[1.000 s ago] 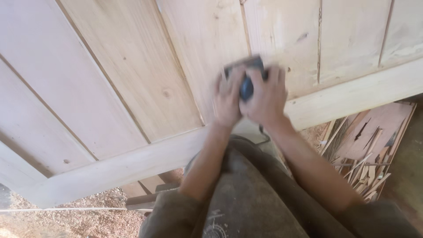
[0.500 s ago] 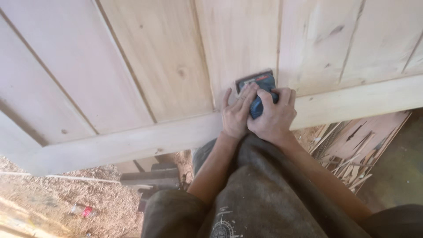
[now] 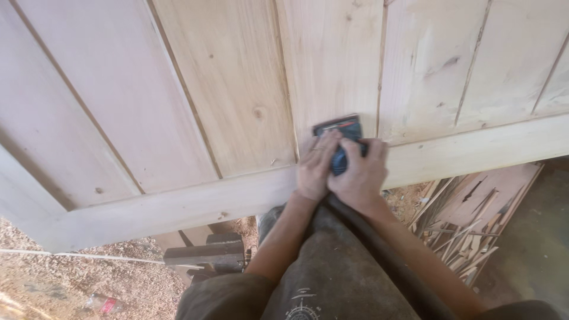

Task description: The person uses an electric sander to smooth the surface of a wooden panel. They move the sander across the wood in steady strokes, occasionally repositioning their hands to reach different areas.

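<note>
Sander now slightly further left

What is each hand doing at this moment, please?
Left hand: closed on the sander, pressing it on the wooden panel.
Right hand: closed on the same sander, beside the left.

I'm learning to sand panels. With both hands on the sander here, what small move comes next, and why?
Probably slide the sander up the board. Both hands, left and right, press it at the rail, with the board's length lying above.
</note>
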